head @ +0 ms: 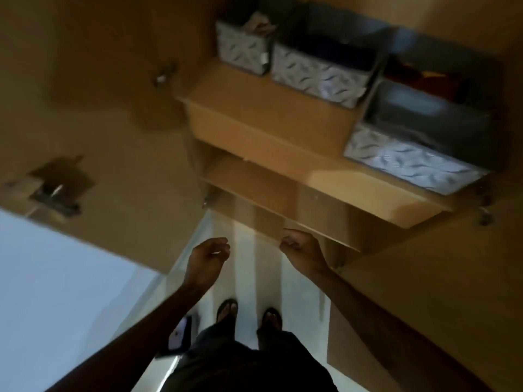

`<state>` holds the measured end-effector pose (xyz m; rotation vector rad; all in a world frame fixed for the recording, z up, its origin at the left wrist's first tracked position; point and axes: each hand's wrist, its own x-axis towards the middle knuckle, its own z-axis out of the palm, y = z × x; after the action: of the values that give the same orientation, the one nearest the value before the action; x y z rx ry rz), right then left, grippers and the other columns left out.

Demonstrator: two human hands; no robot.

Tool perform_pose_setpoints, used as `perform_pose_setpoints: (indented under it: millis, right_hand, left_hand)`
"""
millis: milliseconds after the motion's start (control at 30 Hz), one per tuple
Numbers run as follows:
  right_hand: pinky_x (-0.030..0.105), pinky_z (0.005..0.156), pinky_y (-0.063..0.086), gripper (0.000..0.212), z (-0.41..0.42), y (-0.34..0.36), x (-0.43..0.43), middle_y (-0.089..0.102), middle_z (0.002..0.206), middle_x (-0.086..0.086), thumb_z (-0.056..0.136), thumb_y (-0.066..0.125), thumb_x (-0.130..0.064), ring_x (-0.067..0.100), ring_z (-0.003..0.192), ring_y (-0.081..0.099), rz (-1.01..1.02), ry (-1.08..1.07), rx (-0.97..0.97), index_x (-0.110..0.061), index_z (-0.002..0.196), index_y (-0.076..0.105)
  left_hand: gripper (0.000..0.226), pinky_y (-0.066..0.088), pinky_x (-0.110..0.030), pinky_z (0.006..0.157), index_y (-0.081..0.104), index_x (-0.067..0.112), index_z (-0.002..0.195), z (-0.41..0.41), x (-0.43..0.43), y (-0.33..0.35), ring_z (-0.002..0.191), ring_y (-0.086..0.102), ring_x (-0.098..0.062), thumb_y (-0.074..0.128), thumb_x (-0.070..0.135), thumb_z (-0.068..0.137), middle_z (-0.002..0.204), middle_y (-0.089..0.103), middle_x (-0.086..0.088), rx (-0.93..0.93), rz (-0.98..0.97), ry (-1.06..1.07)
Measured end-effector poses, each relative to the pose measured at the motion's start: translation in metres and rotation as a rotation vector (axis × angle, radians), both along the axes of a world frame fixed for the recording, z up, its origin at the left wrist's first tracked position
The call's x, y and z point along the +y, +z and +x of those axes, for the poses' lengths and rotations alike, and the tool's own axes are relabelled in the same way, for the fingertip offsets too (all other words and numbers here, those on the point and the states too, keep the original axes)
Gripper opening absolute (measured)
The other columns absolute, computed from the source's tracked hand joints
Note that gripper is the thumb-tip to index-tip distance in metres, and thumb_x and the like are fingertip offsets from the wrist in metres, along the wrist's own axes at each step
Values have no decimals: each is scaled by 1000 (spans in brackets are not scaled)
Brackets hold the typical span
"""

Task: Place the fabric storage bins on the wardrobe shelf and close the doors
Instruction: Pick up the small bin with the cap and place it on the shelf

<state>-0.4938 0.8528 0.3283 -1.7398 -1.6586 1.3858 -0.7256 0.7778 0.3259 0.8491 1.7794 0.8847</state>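
We look down into the wardrobe, both doors standing open: the left door (85, 114) swings out beside us and the right door (452, 273) runs along our right arm. Three patterned grey bins sit inside on the shelf (325, 182). The small bin (243, 49) is at the back left, the middle bin (319, 75) touches it on the right, and the big bin (410, 162) stands nearer us at the right end. Our left hand (208, 258) hangs over the white floor (254, 281), fingers loosely curled and holding nothing. Our right hand (300, 250) is just beside the front edge of a lower board (317, 236), fingers loosely curled too, gripping nothing; the blur hides whether they touch the wood
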Motion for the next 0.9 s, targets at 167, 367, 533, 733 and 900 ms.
perform_pose_setpoints:
  millis: [167,367,533,733,900]
  right_hand:
    - [33,92,53,39,-53,-33,-28,69,110,1,88,66,-29,14,101,65,-145,364,6,-20,126,63]
    - [27,89,51,39,-125,-42,-89,69,109,2,87,66,-25,14,100,64,-191,719,-47,-17,125,63]
    - [23,86,48,42,-181,-44,-142,69,114,6,87,67,-24,13,100,63,-183,950,-94,-14,127,62]
    - [25,88,49,39,-249,-65,-202,69,115,4,88,66,-25,12,100,62,-164,1082,-150,-14,125,63]
    - [25,84,48,38,-280,-129,-223,70,112,5,89,63,-24,14,99,64,-197,1081,-242,-16,126,61]
  left_hand:
    - [19,54,-38,89,70,16,105,-25,-108,-11,90,69,-22,65,13,87,103,73,-7,-5,-98,403]
    - [17,54,-33,83,70,17,101,-17,-241,-14,90,69,-16,67,16,84,99,74,-2,27,-210,712]
    - [25,54,-30,84,67,14,112,-24,-318,-18,91,69,-14,63,9,87,100,73,-1,31,-212,943]
    - [30,54,-32,88,64,13,120,-46,-383,-52,96,67,-14,61,15,91,108,70,-2,-5,-222,1085]
    - [31,51,-14,73,62,16,121,-68,-390,-119,96,63,-6,60,16,91,110,68,2,-96,-275,1072]
